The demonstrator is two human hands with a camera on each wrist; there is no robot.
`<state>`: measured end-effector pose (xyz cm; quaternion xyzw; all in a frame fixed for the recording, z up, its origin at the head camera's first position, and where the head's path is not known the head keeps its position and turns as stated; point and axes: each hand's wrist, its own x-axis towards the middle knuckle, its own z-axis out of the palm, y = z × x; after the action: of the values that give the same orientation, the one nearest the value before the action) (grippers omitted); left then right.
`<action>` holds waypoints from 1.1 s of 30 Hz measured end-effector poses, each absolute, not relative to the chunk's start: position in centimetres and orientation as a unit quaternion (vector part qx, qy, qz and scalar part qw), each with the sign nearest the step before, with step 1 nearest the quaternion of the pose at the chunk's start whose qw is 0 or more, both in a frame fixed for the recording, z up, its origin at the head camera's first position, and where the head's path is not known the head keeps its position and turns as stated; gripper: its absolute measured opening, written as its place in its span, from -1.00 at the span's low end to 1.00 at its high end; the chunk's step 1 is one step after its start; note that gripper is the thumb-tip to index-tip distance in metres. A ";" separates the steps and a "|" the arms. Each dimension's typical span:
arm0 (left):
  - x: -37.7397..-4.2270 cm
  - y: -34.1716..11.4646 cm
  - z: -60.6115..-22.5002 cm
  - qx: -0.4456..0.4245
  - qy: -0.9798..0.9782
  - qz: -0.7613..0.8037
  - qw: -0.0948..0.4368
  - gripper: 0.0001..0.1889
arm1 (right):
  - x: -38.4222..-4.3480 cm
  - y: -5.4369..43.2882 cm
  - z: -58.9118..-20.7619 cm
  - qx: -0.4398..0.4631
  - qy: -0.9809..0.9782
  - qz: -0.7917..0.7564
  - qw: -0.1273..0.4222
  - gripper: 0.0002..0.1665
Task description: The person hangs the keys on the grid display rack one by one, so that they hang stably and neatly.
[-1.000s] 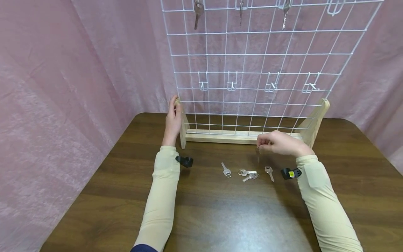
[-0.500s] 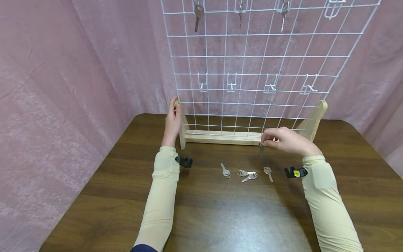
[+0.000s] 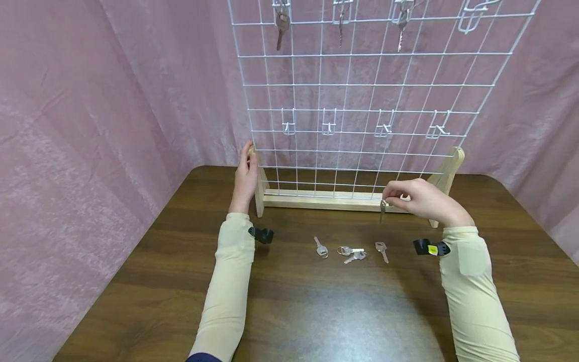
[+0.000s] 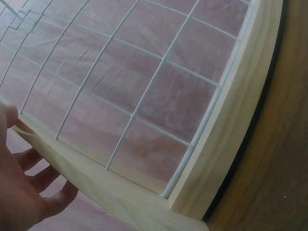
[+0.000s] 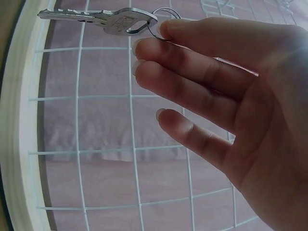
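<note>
Right hand (image 3: 420, 198) pinched ringed key (image 5: 120, 20); slight fingertip hold risked a drop. Left hand (image 3: 246, 177) curled round wooden post (image 4: 98, 183) toward table (image 3: 289, 301) far-left corner; pulling could tilt rack (image 3: 316, 201).

A silver key (image 5: 118, 20) with a toothed blade and a slotted bow hangs by its thin ring (image 5: 166, 8), pinched at the fingertips of the right hand (image 3: 425, 198); its blade points down, off the tabletop (image 3: 289, 301). Below it lie four loose silver keys: the leftmost (image 3: 321, 248) has its ringed bow toward the person, the middle two (image 3: 347, 251) lie side by side, and the rightmost (image 3: 381, 250) points its blade toward the person. The rack (image 3: 325, 202), a white wire grid on a pale wooden stand, is upright; the left hand (image 3: 246, 178) holds its left post. Three keys (image 3: 282, 24) hang blade-down from its upper hooks (image 3: 281, 5).
</note>
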<state>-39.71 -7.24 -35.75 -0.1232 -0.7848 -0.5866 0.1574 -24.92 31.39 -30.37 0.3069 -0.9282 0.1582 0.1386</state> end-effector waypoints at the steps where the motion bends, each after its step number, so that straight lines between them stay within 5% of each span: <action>1: -39.7 -7.2 -35.8 -0.123 -0.785 -0.587 0.157 -0.46 | -24.9 31.4 -30.3 0.306 -0.928 0.156 0.142 -0.93; 10: -39.6 -7.3 -35.7 -0.121 -0.789 -0.580 0.166 -0.49 | -24.6 31.2 -29.9 0.262 -0.940 0.149 0.162 -0.91; 33: -39.8 -7.2 -35.8 -0.125 -0.787 -0.579 0.171 -0.51 | -23.7 31.0 -28.8 0.218 -0.910 0.161 0.315 -0.87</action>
<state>-39.84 -7.16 -35.76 -0.1248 -0.7872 -0.5791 0.1713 -23.65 31.00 -28.77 0.2178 -0.9096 0.1606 0.3152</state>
